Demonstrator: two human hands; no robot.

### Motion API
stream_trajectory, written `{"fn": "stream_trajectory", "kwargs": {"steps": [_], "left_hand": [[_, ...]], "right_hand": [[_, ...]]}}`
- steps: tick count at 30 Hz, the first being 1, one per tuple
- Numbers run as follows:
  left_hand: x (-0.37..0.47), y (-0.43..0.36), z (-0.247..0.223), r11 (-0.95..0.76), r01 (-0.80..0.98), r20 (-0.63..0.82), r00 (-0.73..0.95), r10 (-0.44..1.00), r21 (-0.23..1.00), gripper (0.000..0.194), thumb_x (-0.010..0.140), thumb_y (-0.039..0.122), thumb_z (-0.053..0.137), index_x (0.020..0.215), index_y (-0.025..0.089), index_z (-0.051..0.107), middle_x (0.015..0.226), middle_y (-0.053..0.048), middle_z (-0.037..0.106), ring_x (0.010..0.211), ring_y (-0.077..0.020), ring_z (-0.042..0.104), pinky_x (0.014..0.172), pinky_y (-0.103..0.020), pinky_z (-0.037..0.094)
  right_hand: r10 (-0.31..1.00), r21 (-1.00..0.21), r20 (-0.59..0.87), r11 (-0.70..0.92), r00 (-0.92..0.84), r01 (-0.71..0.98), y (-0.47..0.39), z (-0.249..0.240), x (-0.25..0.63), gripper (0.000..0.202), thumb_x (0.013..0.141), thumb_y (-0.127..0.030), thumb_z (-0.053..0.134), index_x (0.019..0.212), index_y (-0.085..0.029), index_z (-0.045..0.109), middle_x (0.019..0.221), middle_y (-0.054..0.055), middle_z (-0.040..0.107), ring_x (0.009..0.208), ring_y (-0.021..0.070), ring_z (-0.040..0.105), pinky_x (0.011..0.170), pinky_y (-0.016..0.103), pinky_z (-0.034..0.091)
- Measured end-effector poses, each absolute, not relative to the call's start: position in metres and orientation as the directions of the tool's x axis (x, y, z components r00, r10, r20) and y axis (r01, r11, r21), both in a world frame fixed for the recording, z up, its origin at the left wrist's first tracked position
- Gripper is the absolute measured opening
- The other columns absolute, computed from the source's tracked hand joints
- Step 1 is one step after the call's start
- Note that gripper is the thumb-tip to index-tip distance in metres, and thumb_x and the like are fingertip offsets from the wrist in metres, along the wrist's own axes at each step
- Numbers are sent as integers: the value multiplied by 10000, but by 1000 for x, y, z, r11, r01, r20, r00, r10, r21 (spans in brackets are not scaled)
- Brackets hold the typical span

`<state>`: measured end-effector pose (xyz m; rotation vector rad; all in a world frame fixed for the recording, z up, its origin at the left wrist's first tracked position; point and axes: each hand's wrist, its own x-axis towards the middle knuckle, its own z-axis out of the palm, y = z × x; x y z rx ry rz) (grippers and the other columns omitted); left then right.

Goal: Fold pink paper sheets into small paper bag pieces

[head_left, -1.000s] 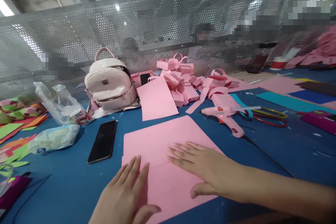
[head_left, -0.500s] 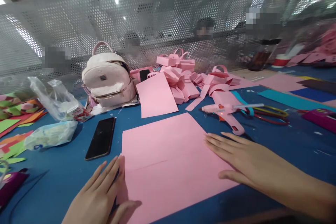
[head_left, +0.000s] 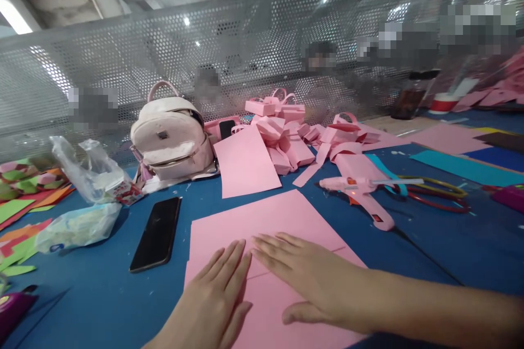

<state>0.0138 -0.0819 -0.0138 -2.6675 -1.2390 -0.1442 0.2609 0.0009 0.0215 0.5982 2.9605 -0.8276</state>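
Pink paper sheets (head_left: pixel 262 215) lie flat on the blue table in front of me, with a line or edge running across their middle. My left hand (head_left: pixel 216 294) rests on the left half of the pink paper, fingers stretched out and thumb apart. From the right, my right hand (head_left: pixel 315 278) lies flat on the same paper, its fingertips close to those of the left hand. Neither hand grips anything. To the right of the paper lies a pink glue gun (head_left: pixel 364 193) with a clear glue stick in its back.
A black phone (head_left: pixel 158 234) lies left of the paper. Behind stand a pale backpack (head_left: pixel 172 139) and a heap of pink paper boxes (head_left: pixel 282 136). A plastic bag (head_left: pixel 77 226), coloured paper scraps (head_left: pixel 24 240) and a blue-green strip (head_left: pixel 462 168) flank them. The glue gun's cord (head_left: pixel 429 256) trails right.
Both hands have moved inward from the paper's left and right edges to its middle, where their fingertips almost meet. The view has tilted up slightly.
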Motion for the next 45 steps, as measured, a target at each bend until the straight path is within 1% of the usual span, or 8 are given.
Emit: {"fn": "stream_trajectory", "kwargs": {"steps": [4,8,13,19,24,30,37,45], "left_hand": [[5,-82,-19,-643,763,107,646,756,-68,884,992,418,493,1586,94,-76,1604,-206,211,1479,-331,248,1118,-482,422],[-2,-84,-16,-633,769,102,640,762,-92,962,986,545,473,1565,109,-160,1586,-221,253,1463,-343,289,1083,-488,455],[-16,-102,-12,-568,805,141,591,794,-173,914,986,564,441,1588,59,-24,1558,-219,326,1417,-330,398,1022,-427,518],[-27,-128,-5,-454,846,225,518,825,-281,885,976,576,452,1585,37,103,1525,-241,379,1361,-335,482,967,-400,556],[-37,-135,3,-495,816,195,560,805,-299,861,932,653,485,1586,161,221,1558,-216,331,1349,-354,495,942,-413,566],[-46,-130,12,-559,797,144,596,790,-229,800,906,632,561,1568,297,262,1585,-119,320,1403,-348,426,1038,-468,498],[-32,-110,15,-680,733,-23,680,733,26,797,984,558,479,1600,257,72,1619,-45,260,1474,-214,307,1171,-353,343],[15,-72,25,-769,617,-27,782,622,165,833,960,594,498,1600,204,135,1615,-118,255,1478,-256,287,1198,-396,308]], "right_hand": [[363,-547,-98,758,-926,355,8,15,264,885,910,-579,601,1572,-156,195,1637,157,124,1520,328,109,1241,527,130],[412,-518,-132,747,-902,417,12,5,281,909,905,-610,587,1575,-164,165,1645,156,68,1518,358,57,1225,577,111],[540,-428,-161,716,-826,551,10,-7,321,886,932,-655,502,1584,-210,99,1658,105,58,1514,360,74,1214,573,154],[660,-305,-50,705,-749,641,3,-18,357,903,910,-652,543,1583,-248,96,1655,93,111,1494,386,180,1204,578,214],[688,-289,-53,683,-724,671,0,-13,359,937,883,-690,550,1580,-209,148,1640,129,178,1479,394,235,1196,572,257],[643,-282,13,737,-766,614,-2,-6,357,884,905,-671,542,1578,-204,209,1630,146,217,1480,378,246,1206,565,248],[665,-274,-49,709,-745,650,-5,2,353,913,901,-704,507,1566,-136,248,1617,191,226,1477,400,240,1194,591,256],[656,-283,-1,724,-755,630,-4,-4,356,884,909,-673,533,1578,-193,209,1634,139,213,1488,374,232,1217,545,245]]}}
